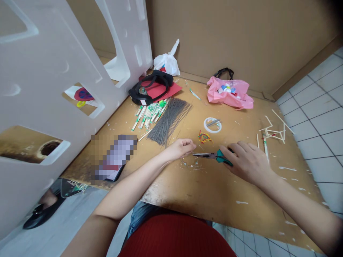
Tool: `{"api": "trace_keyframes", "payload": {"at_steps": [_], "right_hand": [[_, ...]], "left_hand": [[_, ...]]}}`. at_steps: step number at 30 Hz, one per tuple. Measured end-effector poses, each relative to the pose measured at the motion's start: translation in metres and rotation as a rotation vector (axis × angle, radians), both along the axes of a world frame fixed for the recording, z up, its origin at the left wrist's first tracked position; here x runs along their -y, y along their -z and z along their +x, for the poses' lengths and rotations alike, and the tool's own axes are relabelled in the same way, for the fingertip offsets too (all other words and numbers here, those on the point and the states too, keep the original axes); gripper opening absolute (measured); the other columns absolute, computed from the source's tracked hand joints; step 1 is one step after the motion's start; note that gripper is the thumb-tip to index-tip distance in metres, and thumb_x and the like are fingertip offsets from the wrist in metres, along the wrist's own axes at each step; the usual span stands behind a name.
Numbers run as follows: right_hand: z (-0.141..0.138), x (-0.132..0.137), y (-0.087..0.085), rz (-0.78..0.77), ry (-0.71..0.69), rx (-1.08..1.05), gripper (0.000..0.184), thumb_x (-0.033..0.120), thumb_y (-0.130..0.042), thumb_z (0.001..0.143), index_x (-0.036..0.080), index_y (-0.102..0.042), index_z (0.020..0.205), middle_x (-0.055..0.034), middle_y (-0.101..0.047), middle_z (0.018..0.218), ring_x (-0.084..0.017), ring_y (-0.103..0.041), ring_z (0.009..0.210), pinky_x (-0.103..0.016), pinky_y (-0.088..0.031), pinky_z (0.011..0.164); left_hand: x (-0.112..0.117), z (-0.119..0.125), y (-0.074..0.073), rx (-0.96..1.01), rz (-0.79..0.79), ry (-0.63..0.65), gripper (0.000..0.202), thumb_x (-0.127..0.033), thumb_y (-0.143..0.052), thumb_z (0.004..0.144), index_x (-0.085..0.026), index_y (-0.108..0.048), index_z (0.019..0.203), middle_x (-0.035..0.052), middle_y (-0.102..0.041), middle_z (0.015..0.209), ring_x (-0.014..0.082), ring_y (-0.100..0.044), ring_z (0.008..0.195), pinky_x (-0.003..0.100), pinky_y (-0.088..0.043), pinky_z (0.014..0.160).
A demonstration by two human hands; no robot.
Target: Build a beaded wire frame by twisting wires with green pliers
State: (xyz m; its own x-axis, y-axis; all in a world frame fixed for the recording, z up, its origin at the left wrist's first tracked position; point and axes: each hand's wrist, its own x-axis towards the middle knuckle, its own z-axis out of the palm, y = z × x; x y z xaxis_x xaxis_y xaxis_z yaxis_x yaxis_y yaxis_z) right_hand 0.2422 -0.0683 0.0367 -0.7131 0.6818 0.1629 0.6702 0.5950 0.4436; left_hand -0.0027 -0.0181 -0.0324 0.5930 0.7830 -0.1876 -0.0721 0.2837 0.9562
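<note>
In my right hand (248,160) is a pair of long-nose pliers (217,156) with green-blue handles, its jaws pointing left. My left hand (182,148) is closed in a pinch just left of the plier tips; whatever it pinches is too fine to make out. A thin wire strand with small clear beads (190,165) lies on the wooden table (214,200) below the plier tips, close to my left hand. Behind the pliers sits a small heap of coloured rubber bands (205,137). Farther back, a white ring-shaped lid (212,125) holds short grey wire pieces.
Grey wires (170,121) lie beside wrapped chopsticks (147,116), under a black headband (152,87) and red paper (175,89). A phone (118,157) is at left. A pink bag (229,94) holds bottle caps. A stick frame (273,134) stands right. White plastic panel (59,78) borders the left.
</note>
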Motion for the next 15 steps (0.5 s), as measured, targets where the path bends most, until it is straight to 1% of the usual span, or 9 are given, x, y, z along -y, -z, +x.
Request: {"api": "trace_keyframes", "payload": {"at_steps": [5,8,10,12,15], "right_hand": [[0.000,-0.001,0.001,-0.054,0.001,-0.050,0.027,0.022,-0.051,0.083,0.021,-0.062,0.108,-0.0076,-0.062,0.080,-0.020,-0.050,0.071,-0.032,-0.028,0.061],[0.001,0.000,0.003,-0.071,0.005,-0.072,0.025,0.023,-0.052,0.083,0.019,-0.062,0.105,-0.0076,-0.062,0.079,-0.020,-0.051,0.071,-0.031,-0.028,0.061],[0.000,0.001,0.002,-0.109,0.037,-0.081,0.023,0.026,-0.051,0.083,0.019,-0.062,0.102,-0.0076,-0.062,0.078,-0.019,-0.052,0.070,-0.030,-0.028,0.060],[-0.002,0.001,-0.001,-0.204,0.103,-0.117,0.022,0.028,-0.052,0.081,0.019,-0.062,0.099,-0.0069,-0.063,0.078,-0.019,-0.053,0.069,-0.029,-0.028,0.057],[-0.007,-0.001,-0.010,-0.487,0.247,-0.197,0.017,0.024,-0.056,0.073,0.022,-0.062,0.088,-0.0027,-0.063,0.074,-0.016,-0.052,0.062,-0.026,-0.027,0.053]], "left_hand": [[0.002,0.001,-0.001,-0.049,0.022,-0.022,0.041,-0.050,-0.061,0.074,-0.017,-0.041,0.059,-0.0089,-0.037,0.044,0.0025,-0.027,0.038,0.019,-0.018,0.042],[0.002,0.002,-0.001,-0.086,0.077,-0.019,0.040,-0.050,-0.058,0.076,-0.017,-0.042,0.060,-0.0084,-0.037,0.046,0.0033,-0.028,0.041,0.019,-0.020,0.044],[0.003,0.002,0.000,-0.115,0.142,-0.022,0.038,-0.049,-0.055,0.078,-0.017,-0.042,0.061,-0.0079,-0.036,0.047,0.0042,-0.029,0.043,0.020,-0.021,0.045],[0.004,0.002,0.000,-0.141,0.236,-0.053,0.036,-0.046,-0.053,0.081,-0.017,-0.042,0.062,-0.0073,-0.035,0.050,0.0051,-0.029,0.045,0.020,-0.022,0.047],[0.007,0.002,0.000,-0.183,0.419,-0.130,0.034,-0.042,-0.050,0.084,-0.017,-0.041,0.063,-0.0063,-0.032,0.054,0.0063,-0.028,0.051,0.021,-0.023,0.050]]}}
